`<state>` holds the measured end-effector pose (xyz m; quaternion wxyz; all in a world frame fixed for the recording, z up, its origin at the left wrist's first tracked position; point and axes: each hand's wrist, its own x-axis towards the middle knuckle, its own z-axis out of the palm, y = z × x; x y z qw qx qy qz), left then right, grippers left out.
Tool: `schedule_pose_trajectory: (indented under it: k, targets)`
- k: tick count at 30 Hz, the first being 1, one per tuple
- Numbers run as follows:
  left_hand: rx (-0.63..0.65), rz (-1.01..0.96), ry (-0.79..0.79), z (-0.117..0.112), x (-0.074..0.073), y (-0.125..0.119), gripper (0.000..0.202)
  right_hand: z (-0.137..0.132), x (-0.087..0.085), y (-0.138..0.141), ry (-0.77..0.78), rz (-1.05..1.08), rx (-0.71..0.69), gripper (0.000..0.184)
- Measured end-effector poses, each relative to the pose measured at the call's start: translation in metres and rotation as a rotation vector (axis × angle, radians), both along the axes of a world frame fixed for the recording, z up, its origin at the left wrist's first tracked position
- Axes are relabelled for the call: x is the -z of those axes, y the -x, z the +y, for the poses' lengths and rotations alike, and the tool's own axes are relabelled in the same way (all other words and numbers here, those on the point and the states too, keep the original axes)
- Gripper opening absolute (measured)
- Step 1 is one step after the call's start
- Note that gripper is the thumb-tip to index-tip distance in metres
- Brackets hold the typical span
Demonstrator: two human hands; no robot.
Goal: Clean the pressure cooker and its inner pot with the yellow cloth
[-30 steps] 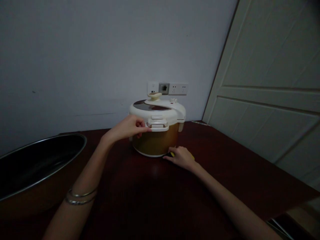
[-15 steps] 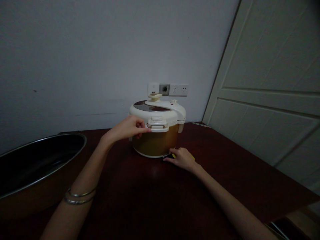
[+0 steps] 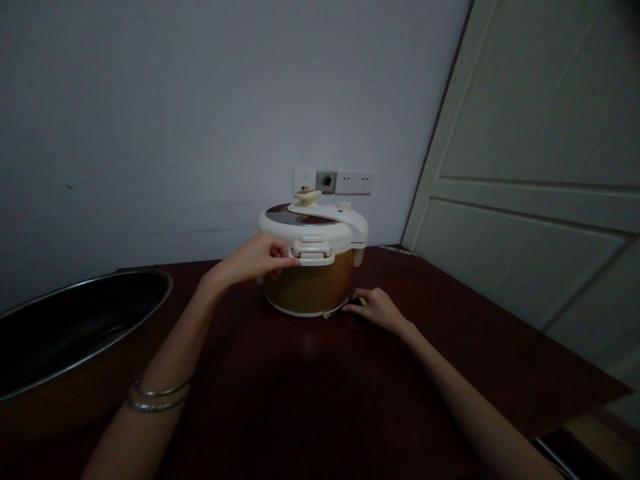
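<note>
A gold-bodied electric cooker (image 3: 311, 283) with a white lid (image 3: 320, 230) stands on a dark red table (image 3: 310, 387) near the wall. My left hand (image 3: 253, 259) is closed against the lid's left rim, fingers curled beside the front latch (image 3: 313, 250). My right hand (image 3: 377, 309) rests low at the cooker's right base, gripping a small black and yellow tool (image 3: 357, 301) whose thin tip points at the cooker's bottom edge. Two bangles (image 3: 155, 395) circle my left wrist.
A large metal basin (image 3: 75, 333) sits at the left on the table. Wall sockets (image 3: 334, 181) are behind the cooker. A panelled white door (image 3: 540, 173) closes off the right side. The table's edge falls away at the lower right.
My right hand has slid with the tool to the right along the cooker's base. The left hand has stayed on the lid rim. The view has shifted slightly.
</note>
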<state>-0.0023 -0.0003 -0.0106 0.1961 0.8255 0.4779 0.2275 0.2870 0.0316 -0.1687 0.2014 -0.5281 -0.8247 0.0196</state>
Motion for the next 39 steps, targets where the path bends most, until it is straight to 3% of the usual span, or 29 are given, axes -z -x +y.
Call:
schedule_pose_trajectory:
  k: [2,6,11,14,17,20,23,29,31,36,39]
  targets:
    - [-0.004,-0.008,0.015,0.000,0.001,0.000,0.036,-0.009,-0.001,0.019,-0.030,-0.064,-0.045,0.043]
    - [-0.020,-0.008,0.023,0.001,0.001,0.000,0.037,-0.013,-0.006,0.033,-0.098,-0.237,0.040,0.049]
    - [-0.010,-0.006,0.025,0.000,0.000,0.000,0.038,0.011,-0.006,-0.016,-0.113,-0.230,0.197,0.044]
    - [-0.011,-0.011,0.026,-0.001,-0.001,-0.001,0.037,0.014,-0.002,-0.029,-0.066,-0.100,0.171,0.043]
    - [-0.004,-0.014,0.029,-0.001,-0.001,-0.002,0.037,0.002,0.000,-0.006,-0.063,-0.053,0.062,0.045]
    - [-0.004,-0.016,0.032,0.000,0.000,-0.002,0.037,-0.014,-0.002,0.030,-0.105,-0.166,-0.033,0.050]
    - [-0.014,-0.010,0.026,-0.001,0.000,-0.002,0.037,-0.018,-0.007,0.041,-0.135,-0.274,-0.009,0.051]
    - [-0.014,-0.018,0.030,-0.002,-0.001,-0.002,0.038,0.004,-0.015,-0.017,-0.136,-0.259,0.318,0.046]
    - [-0.012,-0.027,0.041,-0.001,0.000,-0.001,0.037,0.007,-0.015,-0.028,-0.093,-0.173,0.349,0.045]
    - [0.001,-0.031,0.030,0.002,0.002,0.000,0.034,-0.004,-0.009,0.000,0.016,-0.071,0.075,0.045]
    - [-0.016,-0.031,0.041,0.002,0.002,0.000,0.035,-0.006,-0.006,0.014,0.014,-0.140,0.051,0.049]
